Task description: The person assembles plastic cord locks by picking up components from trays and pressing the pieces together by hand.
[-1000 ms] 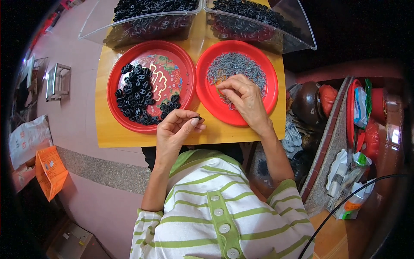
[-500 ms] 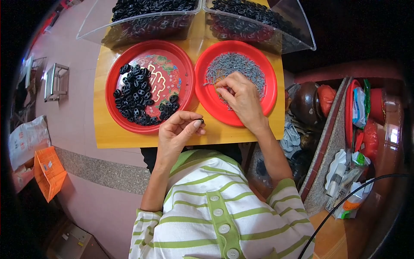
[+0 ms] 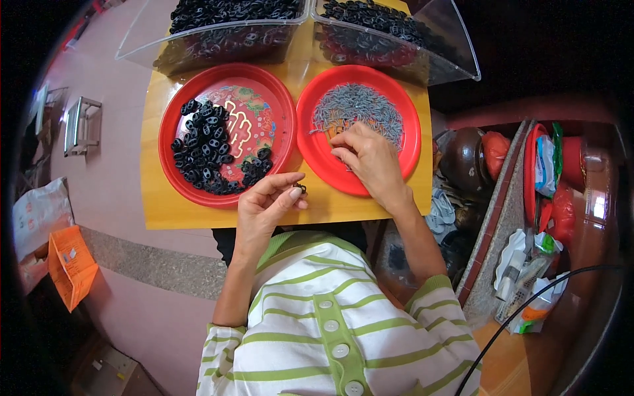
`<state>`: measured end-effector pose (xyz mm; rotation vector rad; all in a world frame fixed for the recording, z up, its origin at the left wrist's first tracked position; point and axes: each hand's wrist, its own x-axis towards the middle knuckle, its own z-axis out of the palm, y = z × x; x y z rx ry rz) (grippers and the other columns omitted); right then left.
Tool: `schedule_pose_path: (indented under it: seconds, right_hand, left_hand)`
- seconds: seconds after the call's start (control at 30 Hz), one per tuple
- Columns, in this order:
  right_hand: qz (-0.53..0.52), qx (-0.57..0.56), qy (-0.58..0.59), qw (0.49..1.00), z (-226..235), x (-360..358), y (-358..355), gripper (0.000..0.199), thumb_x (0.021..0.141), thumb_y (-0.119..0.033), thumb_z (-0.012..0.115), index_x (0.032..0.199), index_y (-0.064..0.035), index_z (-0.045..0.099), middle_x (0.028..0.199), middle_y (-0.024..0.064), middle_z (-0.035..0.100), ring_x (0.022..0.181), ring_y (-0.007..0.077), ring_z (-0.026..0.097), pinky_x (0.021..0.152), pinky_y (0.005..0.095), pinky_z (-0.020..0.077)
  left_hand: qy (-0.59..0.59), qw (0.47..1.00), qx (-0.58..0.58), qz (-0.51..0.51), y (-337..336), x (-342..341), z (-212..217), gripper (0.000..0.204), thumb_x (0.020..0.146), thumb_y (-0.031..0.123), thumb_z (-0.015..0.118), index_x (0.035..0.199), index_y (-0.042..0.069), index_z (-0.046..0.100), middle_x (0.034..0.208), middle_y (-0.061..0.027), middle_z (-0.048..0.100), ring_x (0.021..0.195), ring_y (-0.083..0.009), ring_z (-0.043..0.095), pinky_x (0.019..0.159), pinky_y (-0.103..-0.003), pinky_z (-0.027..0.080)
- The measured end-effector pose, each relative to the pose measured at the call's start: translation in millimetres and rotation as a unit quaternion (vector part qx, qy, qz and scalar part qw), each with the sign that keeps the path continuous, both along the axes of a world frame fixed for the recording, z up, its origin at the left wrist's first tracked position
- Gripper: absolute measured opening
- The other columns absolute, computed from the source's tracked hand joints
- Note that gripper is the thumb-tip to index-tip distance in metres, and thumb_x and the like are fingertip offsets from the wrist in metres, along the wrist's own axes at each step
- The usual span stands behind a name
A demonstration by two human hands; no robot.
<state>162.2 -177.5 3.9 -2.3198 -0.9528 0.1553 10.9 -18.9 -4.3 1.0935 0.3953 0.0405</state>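
My left hand [image 3: 264,208] is closed in a pinch, holding a small black plastic piece [image 3: 300,188] between thumb and fingertips, just over the table's near edge. To its left, a red tray with a printed pattern [image 3: 170,165] holds a heap of black oval two-holed pieces [image 3: 206,142]. My right hand [image 3: 371,162] is over the other red tray [image 3: 414,148], its fingers bent together at the near side of a pile of small grey screw-like pieces [image 3: 356,102]. Whatever those fingers hold is hidden.
Two clear plastic bins [image 3: 224,30] full of black pieces stand at the back of the yellow wooden table [image 3: 155,132]. At right are a dark round jar [image 3: 462,152], a ledge with bags, and a black cable [image 3: 522,307]. A metal stool [image 3: 80,125] stands on the floor at left.
My right hand has shifted slightly down toward the near side of the grey pile. The black piece in my left hand has turned a little in the fingertips.
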Motion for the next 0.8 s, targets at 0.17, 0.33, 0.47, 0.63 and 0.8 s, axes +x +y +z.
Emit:
schedule_pose_path:
  seconds: [0.17, 0.33, 0.47, 0.63, 0.8]
  right_hand:
    - [0.006, -0.016, -0.038, 0.999, -4.0, -4.4, -2.0, 0.012, 0.075, -0.012, 0.067, 0.085, -0.0043, 0.065, 0.079, 0.0094, 0.058, 0.075, 0.0259, 0.060, 0.065, 0.0349, 0.0463]
    - [0.027, -0.003, -0.068, 0.997, -5.4, -6.9, 0.3, 0.012, 0.075, -0.009, 0.068, 0.084, -0.0030, 0.064, 0.080, 0.0095, 0.058, 0.075, 0.0268, 0.060, 0.064, 0.0356, 0.0465]
    - [0.003, 0.047, -0.003, 0.999, 4.1, -9.2, 1.8, 0.008, 0.076, -0.005, 0.066, 0.083, -0.0012, 0.063, 0.076, 0.0084, 0.056, 0.067, 0.0194, 0.057, 0.060, 0.0293, 0.0445]
    - [-0.038, 0.163, 0.140, 0.976, 14.3, -18.1, 6.1, 0.006, 0.078, -0.003, 0.065, 0.082, -0.0002, 0.063, 0.076, 0.0044, 0.056, 0.064, 0.0089, 0.051, 0.058, 0.0225, 0.0403]
    - [-0.014, 0.206, 0.286, 0.936, 13.7, -34.6, 5.7, 0.007, 0.082, -0.003, 0.063, 0.089, -0.0001, 0.062, 0.090, 0.0028, 0.061, 0.076, 0.0061, 0.054, 0.066, 0.0198, 0.0438]
  left_hand:
    - [-0.009, 1.000, -0.021, 0.005, 1.5, 0.3, -3.7, 0.017, 0.088, 0.006, 0.059, 0.102, -0.003, 0.059, 0.088, -0.0084, 0.064, 0.076, -0.0126, 0.063, 0.071, -0.023, 0.050]
    - [-0.019, 0.997, -0.071, 0.020, 0.4, 2.1, 1.4, 0.016, 0.088, 0.004, 0.057, 0.102, -0.003, 0.057, 0.089, -0.0112, 0.064, 0.077, -0.0149, 0.064, 0.072, -0.024, 0.051]
    - [-0.019, 0.993, -0.119, 0.022, -0.7, 1.1, 2.3, 0.016, 0.088, 0.003, 0.056, 0.103, -0.004, 0.056, 0.089, -0.0125, 0.064, 0.078, -0.0162, 0.064, 0.073, -0.025, 0.052]
    - [-0.051, 0.992, -0.104, 0.048, -0.7, 0.9, 5.5, 0.023, 0.088, 0.002, 0.056, 0.110, -0.003, 0.051, 0.092, -0.0124, 0.063, 0.080, -0.0147, 0.063, 0.073, -0.025, 0.050]
    - [-0.053, 0.994, -0.060, 0.069, -1.3, 1.3, -0.3, 0.021, 0.088, 0.002, 0.056, 0.108, -0.002, 0.052, 0.091, -0.0113, 0.063, 0.080, -0.0139, 0.063, 0.073, -0.025, 0.050]
